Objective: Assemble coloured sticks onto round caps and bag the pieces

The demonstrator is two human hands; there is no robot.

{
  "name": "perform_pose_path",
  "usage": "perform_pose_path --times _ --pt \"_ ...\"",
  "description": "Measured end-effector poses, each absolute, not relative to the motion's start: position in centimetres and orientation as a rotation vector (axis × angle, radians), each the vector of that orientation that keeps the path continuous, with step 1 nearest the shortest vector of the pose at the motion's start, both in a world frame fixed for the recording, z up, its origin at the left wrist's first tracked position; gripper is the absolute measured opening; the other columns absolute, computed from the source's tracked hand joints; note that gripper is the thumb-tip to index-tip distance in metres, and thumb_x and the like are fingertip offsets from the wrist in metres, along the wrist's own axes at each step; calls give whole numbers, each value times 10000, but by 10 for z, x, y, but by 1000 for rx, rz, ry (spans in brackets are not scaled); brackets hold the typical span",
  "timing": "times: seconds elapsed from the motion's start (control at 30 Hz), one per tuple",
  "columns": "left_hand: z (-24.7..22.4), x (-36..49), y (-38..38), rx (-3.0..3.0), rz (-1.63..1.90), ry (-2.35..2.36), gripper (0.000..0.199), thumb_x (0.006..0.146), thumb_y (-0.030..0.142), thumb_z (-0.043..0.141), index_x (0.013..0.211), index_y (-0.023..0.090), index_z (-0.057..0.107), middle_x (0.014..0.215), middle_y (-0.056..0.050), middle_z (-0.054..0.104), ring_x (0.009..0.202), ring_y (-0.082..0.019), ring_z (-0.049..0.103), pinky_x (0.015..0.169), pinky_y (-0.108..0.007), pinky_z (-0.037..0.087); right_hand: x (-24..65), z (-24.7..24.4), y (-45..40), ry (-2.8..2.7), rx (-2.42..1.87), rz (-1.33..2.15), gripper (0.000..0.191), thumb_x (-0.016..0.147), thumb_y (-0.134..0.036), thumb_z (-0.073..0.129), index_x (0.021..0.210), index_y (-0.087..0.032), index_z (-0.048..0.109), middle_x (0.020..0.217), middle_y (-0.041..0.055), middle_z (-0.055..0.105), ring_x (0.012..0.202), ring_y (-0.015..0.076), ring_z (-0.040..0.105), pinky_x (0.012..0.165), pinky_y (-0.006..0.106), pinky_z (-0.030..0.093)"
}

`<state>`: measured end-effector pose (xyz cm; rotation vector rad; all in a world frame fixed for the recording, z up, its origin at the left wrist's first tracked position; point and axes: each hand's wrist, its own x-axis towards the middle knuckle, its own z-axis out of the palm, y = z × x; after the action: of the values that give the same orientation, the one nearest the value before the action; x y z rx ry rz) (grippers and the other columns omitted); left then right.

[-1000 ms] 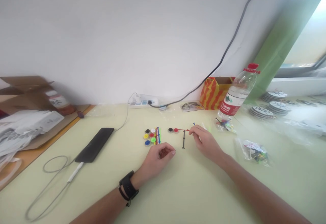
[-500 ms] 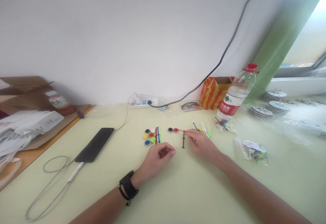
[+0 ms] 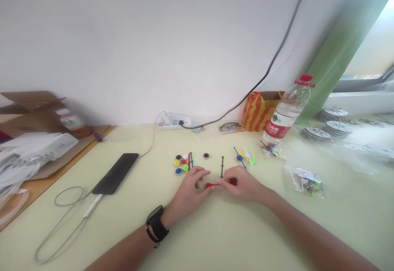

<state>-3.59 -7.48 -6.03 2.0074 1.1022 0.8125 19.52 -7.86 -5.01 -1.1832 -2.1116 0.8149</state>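
Observation:
My right hand pinches one end of a red plastic piece just above the table. My left hand is beside its round end, fingers apart, the thumb near the piece. A black stick lies upright in view beyond my right fingertips. Several coloured discs and sticks are grouped beyond my left hand. One black disc sits apart. Blue, white and green pieces lie beyond my right hand.
A black phone with a cable lies at left. On the right stand a water bottle and a striped bag, near small plastic packets. A power strip is by the wall.
My right hand has drawn the red piece toward me, away from the black disc. My left hand's fingers have spread from a curled pose near it. The blue piece is now uncovered.

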Motion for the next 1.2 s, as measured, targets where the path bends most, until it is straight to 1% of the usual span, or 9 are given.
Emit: perform_pose_path --times 0.07,0.13,0.23,0.33,0.4,0.47,0.63,0.8,1.2 --pt "-60 -36 -75 2036 762 1097 183 920 365 664 1011 220 731 1117 -68 624 867 -180 577 741 -308 480 194 -51 -79 -2066 -1157 898 432 910 -287 607 556 -191 380 562 -44 379 531 99 331 511 271 250" --pt "-59 -36 -75 2030 740 1095 161 929 345 653 893 201 717 1014 -53 643 815 -170 570 723 -302 463 195 -48 -78 -1992 -1131 962 430 915 -313 616 559 -188 408 575 -38 404 541 100 339 517 270 267" --pt "-58 -37 -75 1967 761 1123 160 916 355 675 897 196 685 865 -24 646 739 -160 553 663 -286 440 197 -38 -79 -1866 -1060 1074 392 925 -350 623 593 -181 502 611 -13 491 577 115 421 544 270 337" --pt "-58 -36 -75 1837 795 1082 206 923 398 673 927 192 677 784 -10 639 705 -155 563 619 -268 439 195 -27 -83 -1759 -933 1255 229 908 -315 647 729 -175 623 727 17 585 650 139 535 609 279 438" --pt "-58 -35 -74 1744 826 1006 225 912 404 692 960 184 687 829 -28 669 742 -162 601 647 -271 479 192 -23 -87 -1730 -862 1336 104 900 -263 643 853 -177 680 867 44 630 716 151 592 665 295 491" --pt "-57 -35 -73 1673 843 930 241 896 393 718 996 175 698 894 -56 705 813 -183 648 723 -296 530 188 -25 -90 -1736 -832 1353 85 907 -223 621 930 -185 693 944 54 640 768 159 619 714 307 513" --pt "-51 -36 -74 1607 831 864 303 862 376 768 1066 159 709 981 -101 746 891 -225 710 839 -363 583 180 -35 -93 -1770 -886 1290 53 920 -183 606 967 -206 611 901 28 656 818 166 636 785 316 512" --pt "-41 -34 -77 1643 836 814 273 904 362 726 1104 177 723 1068 -108 756 989 -245 720 921 -395 586 179 -38 -94 -1878 -948 1145 54 928 -169 563 928 -218 586 860 8 639 769 153 581 718 288 477" --pt "-48 -35 -76 1653 937 858 239 901 345 733 1074 180 717 1067 -90 756 989 -231 721 923 -384 598 186 -38 -89 -1935 -994 949 103 937 -186 552 940 -218 649 872 27 677 772 165 571 706 289 466"
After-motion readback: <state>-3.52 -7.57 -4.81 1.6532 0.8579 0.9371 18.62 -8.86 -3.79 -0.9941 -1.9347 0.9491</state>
